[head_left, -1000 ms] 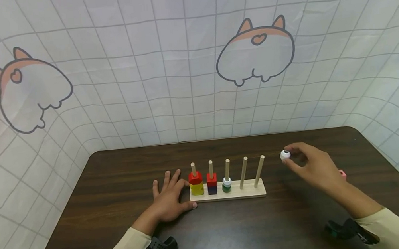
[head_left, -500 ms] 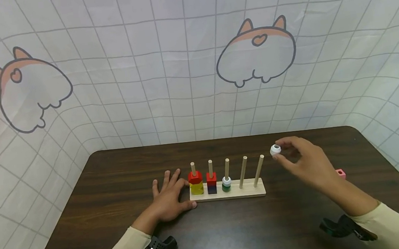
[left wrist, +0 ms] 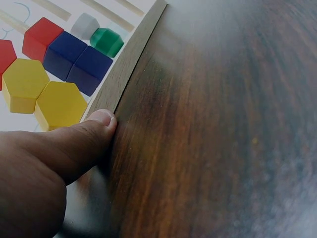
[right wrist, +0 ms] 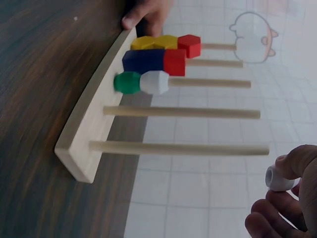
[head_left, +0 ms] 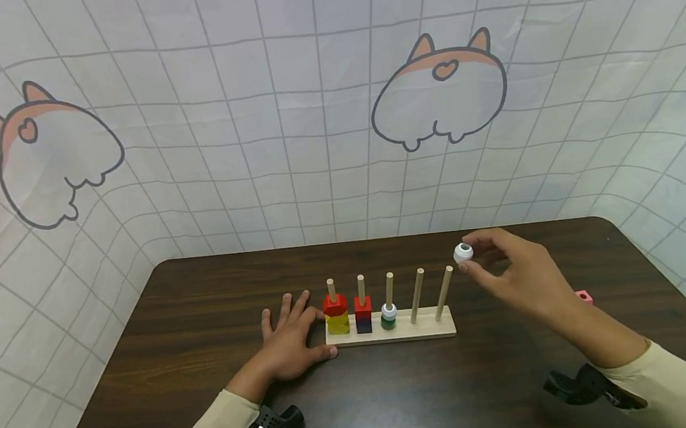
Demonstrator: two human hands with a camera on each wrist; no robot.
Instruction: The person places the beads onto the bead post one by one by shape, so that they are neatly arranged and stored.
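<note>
A wooden base [head_left: 428, 330] with several upright pegs stands on the table. Its first peg carries yellow hexagonal beads [left wrist: 62, 105] under a red bead [head_left: 334, 304]. On the second peg, blue beads [left wrist: 90, 70] sit below a red cube bead [head_left: 362, 306]. A green bead [right wrist: 127, 83] and a white bead [right wrist: 154, 82] share the third peg. My left hand [head_left: 290, 346] lies spread on the table, its thumb touching the base's left end. Between thumb and fingers, my right hand [head_left: 526, 279] pinches another white bead [head_left: 463, 252], close to the top of the rightmost peg [right wrist: 183, 148].
A pink block [head_left: 584, 297] with a hole lies on the table, right of and partly behind my right wrist. The dark wooden table [head_left: 398, 401] ends at a white, grid-patterned curtain [head_left: 250, 147].
My right hand has moved left and slightly up with the white bead, toward the rightmost peg. The bead's hole has turned more into view. My left hand has stayed in place.
</note>
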